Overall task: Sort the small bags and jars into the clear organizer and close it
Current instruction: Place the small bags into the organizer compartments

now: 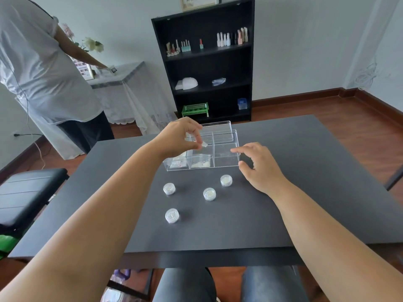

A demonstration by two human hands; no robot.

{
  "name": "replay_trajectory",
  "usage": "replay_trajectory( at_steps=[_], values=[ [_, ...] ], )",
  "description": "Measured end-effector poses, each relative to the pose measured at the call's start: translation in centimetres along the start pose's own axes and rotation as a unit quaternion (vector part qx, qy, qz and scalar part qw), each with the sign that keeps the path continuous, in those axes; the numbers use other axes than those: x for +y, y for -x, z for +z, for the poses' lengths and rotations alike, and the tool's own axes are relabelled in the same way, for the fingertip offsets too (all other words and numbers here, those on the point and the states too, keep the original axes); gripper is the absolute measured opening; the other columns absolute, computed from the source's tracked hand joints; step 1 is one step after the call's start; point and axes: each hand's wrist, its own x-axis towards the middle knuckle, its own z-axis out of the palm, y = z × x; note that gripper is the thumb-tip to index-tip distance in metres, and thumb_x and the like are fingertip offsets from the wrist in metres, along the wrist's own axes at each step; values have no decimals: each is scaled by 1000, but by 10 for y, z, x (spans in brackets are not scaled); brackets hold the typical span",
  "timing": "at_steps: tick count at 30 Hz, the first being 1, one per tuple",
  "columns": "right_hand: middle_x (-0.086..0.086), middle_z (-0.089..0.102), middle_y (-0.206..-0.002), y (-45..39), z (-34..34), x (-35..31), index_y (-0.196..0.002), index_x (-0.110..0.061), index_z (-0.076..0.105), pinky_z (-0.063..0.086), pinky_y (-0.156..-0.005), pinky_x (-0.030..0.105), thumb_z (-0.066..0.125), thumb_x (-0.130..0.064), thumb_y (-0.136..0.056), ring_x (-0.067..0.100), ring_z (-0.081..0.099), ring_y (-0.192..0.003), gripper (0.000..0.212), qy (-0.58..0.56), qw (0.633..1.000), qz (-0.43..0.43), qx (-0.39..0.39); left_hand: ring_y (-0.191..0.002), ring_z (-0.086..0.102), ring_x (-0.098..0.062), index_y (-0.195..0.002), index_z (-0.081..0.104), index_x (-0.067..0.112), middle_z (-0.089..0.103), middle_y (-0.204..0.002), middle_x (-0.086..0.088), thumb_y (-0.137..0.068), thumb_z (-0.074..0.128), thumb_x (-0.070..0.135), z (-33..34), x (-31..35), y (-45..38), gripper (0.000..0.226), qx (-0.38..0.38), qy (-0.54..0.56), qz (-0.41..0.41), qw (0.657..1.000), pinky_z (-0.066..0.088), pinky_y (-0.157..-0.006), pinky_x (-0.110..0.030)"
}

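Note:
A clear organizer with several compartments stands open on the dark table, its lid raised behind it. My left hand hovers over the organizer's left side and pinches a small clear bag above a middle compartment. Small bags lie in the front left and front middle compartments. My right hand is spread at the organizer's front right corner, fingertips at its wall. Several small round clear jars stand on the table in front of the organizer.
The dark table extends well to the right and front of the jars. A person in a white shirt stands at the far left by a draped side table. A black shelf with bottles stands behind. A black bench sits left.

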Motion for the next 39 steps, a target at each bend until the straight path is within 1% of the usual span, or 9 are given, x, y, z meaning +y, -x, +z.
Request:
replay_trajectory(
  at_steps=[5, 9, 13, 18, 24, 28, 32, 36, 39],
  values=[
    [-2, 53, -114, -1, 2, 0, -120, -28, 64, 34, -82, 24, 56, -8, -88, 18, 46, -100, 39, -8, 1000, -1, 1, -95, 58, -3, -77, 54, 33, 67, -90, 22, -89, 65, 41, 11, -3, -1, 18, 7, -63, -57, 996, 20, -87, -38],
    [-6, 49, -108, -1, 3, 2, -120, -29, 64, 35, -77, 23, 57, -6, -87, 16, 44, -95, 40, -9, 1000, -2, 6, -100, 54, -11, -80, 56, 32, 67, -86, 22, -90, 58, 35, 26, -2, -4, 11, 1, -83, -78, 993, 19, -82, -38],
    [-8, 46, -106, -1, 4, 4, -119, -29, 64, 33, -73, 14, 57, -6, -87, 15, 43, -94, 40, -6, 1000, -2, 7, -104, 41, -14, -82, 56, 33, 67, -87, 18, -91, 57, 40, 37, 0, -5, 12, 14, -67, -78, 995, 18, -88, -38],
    [-8, 46, -104, -2, 6, 5, -119, -29, 63, 35, -73, 22, 56, -7, -87, 16, 43, -91, 40, 2, 1000, 1, 9, -106, 37, -13, -79, 60, 29, 63, -81, 17, -87, 61, 50, 43, 2, -10, 23, 38, -78, -90, 992, 13, -84, -36],
    [-7, 47, -104, -1, 5, 4, -117, -29, 63, 36, -74, 26, 56, -7, -85, 16, 44, -89, 40, 0, 1000, 6, 14, -103, 29, -22, -76, 66, 39, 65, -87, 13, -78, 55, 75, 36, 10, -22, 37, -54, -177, -123, 975, 18, -76, -39],
    [-7, 47, -104, 0, 5, 4, -117, -29, 63, 36, -75, 27, 56, -7, -85, 16, 44, -89, 40, 0, 1000, 3, 16, -100, 29, -24, -88, 73, 44, 59, -91, 13, -77, 56, 76, 34, 10, -25, 38, -71, -222, -118, 965, 20, -75, -38],
    [-6, 48, -104, -1, 5, 5, -116, -29, 63, 37, -75, 27, 56, -7, -84, 16, 44, -89, 39, -2, 1000, 4, 17, -102, 28, -21, -95, 72, 52, 54, -93, 17, -76, 55, 78, 29, 11, -23, 37, -67, -194, -117, 972, 17, -74, -37],
    [-6, 48, -104, -1, 6, 5, -116, -28, 63, 37, -77, 27, 57, -7, -84, 16, 43, -90, 39, -3, 1000, -1, 17, -109, 23, -17, -91, 71, 51, 50, -107, 14, -86, 52, 65, 23, 6, -14, 24, -38, -157, -101, 982, 13, -81, -35],
    [-6, 47, -105, -2, 6, 6, -116, -27, 63, 38, -76, 28, 57, -6, -85, 17, 44, -90, 38, -1, 1000, -2, 16, -121, 19, -19, -83, 73, 50, 46, -116, 16, -93, 38, 46, 26, 6, -6, 37, -75, -146, -95, 982, 13, -94, -40]
  ],
)
